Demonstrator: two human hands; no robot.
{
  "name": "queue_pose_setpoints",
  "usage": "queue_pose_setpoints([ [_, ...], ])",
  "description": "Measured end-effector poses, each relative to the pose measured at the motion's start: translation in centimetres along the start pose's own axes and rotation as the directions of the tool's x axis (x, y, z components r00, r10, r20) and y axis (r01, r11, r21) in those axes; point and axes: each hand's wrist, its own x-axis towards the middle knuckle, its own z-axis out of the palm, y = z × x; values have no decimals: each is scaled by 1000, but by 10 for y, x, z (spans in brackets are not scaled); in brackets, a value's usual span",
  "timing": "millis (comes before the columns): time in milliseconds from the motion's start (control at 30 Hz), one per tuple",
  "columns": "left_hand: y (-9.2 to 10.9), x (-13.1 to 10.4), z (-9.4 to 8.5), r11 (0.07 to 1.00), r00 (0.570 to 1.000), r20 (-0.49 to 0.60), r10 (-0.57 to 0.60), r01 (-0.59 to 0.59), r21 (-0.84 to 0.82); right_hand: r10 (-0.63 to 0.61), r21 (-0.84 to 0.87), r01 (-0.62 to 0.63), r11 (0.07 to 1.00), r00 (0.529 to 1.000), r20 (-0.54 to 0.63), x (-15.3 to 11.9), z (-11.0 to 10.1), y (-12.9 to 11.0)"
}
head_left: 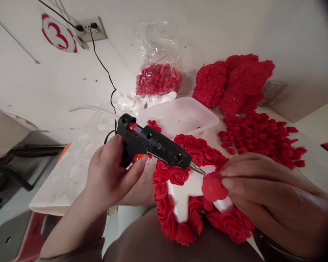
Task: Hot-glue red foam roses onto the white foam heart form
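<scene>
My left hand is wrapped round the handle of a black glue gun, a clear glue stick poking out of its back end. The metal nozzle points right and down, its tip at or very near a red foam rose. That rose is pinched between the fingertips of my right hand, its underside turned towards me. Below both hands a white foam shape lies against my lap, its edges and part of its face covered with red roses. My right hand hides part of the shape's right side.
A clear plastic tray stands behind the glue gun. Loose red roses are heaped at the right, with stacked rose bundles behind. A bag of small roses leans on the wall. The gun's black cord runs to a socket.
</scene>
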Motion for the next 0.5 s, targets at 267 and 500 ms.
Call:
queue_pose_setpoints([
  [267, -2, -3, 0, 1000, 1000, -6, 17, -17, 5, -32, 54, 31, 998, 999, 24, 0, 0, 0],
  [500, -5, -6, 0, 998, 999, -24, 42, -41, 38, -34, 62, 33, 998, 999, 22, 2, 1, 1],
])
